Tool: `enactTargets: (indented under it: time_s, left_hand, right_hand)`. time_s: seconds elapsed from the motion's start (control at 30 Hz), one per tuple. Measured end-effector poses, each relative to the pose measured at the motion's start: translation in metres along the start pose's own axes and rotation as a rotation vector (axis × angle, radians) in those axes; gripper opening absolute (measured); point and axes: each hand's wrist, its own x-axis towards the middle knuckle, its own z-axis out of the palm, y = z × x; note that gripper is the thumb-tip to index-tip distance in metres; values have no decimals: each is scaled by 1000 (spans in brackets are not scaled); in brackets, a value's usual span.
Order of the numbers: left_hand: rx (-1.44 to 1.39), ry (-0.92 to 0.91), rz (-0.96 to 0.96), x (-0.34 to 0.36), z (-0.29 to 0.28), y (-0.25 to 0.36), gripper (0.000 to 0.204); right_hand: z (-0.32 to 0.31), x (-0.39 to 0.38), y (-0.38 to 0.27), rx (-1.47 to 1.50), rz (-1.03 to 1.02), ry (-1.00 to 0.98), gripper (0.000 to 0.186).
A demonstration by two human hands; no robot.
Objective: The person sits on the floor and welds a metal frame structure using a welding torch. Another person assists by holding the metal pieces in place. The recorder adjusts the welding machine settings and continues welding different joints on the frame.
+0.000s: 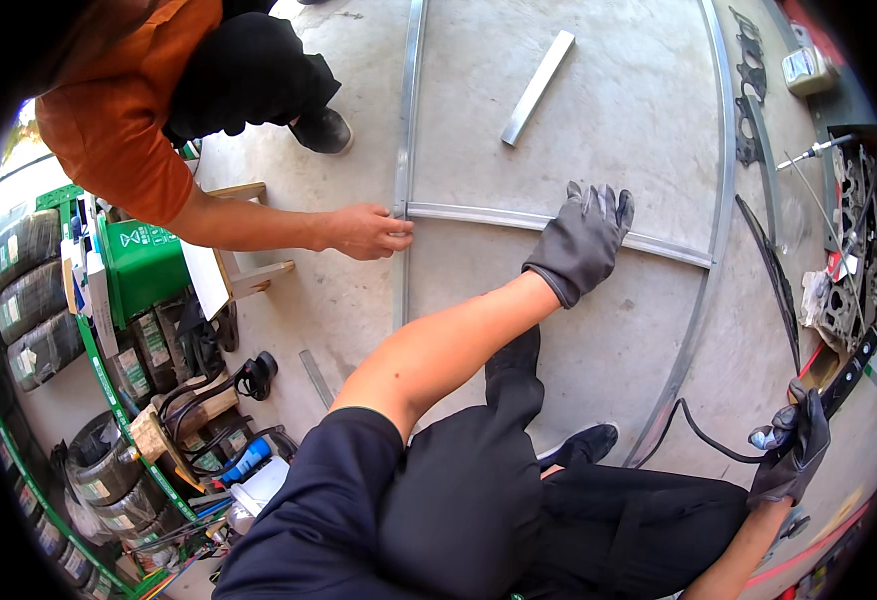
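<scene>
My left hand (587,243), in a grey work glove, lies across a metal crossbar (489,216) of a frame on the floor, fingers stretched beyond it. The crossbar runs between a left metal rail (407,120) and a right metal rail (727,160). At its left end, a co-worker's bare hand (367,231) touches the left rail. Off to the lower right, my gloved right hand (795,447) is closed on a tool with a black cable (704,437). The glove hides most of that tool, so its kind does not show.
A loose metal bar (539,88) lies inside the frame. The co-worker in an orange shirt (114,150) crouches at the left beside a small stool (249,275). Wrapped tyres (34,290), a green bin (139,262) and cables stand left; metal parts (854,230) crowd the right.
</scene>
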Motion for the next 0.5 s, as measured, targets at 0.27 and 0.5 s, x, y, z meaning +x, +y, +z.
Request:
enactTargets:
  time_s: [0.27,0.5]
  left_hand:
    - [97,-63,52,9,26,0,51]
    - [72,-84,50,11,21,-7,45]
  right_hand:
    - [-7,-21,-1,-10,-114,19,45]
    - [15,-32,-21,82,57,76,44]
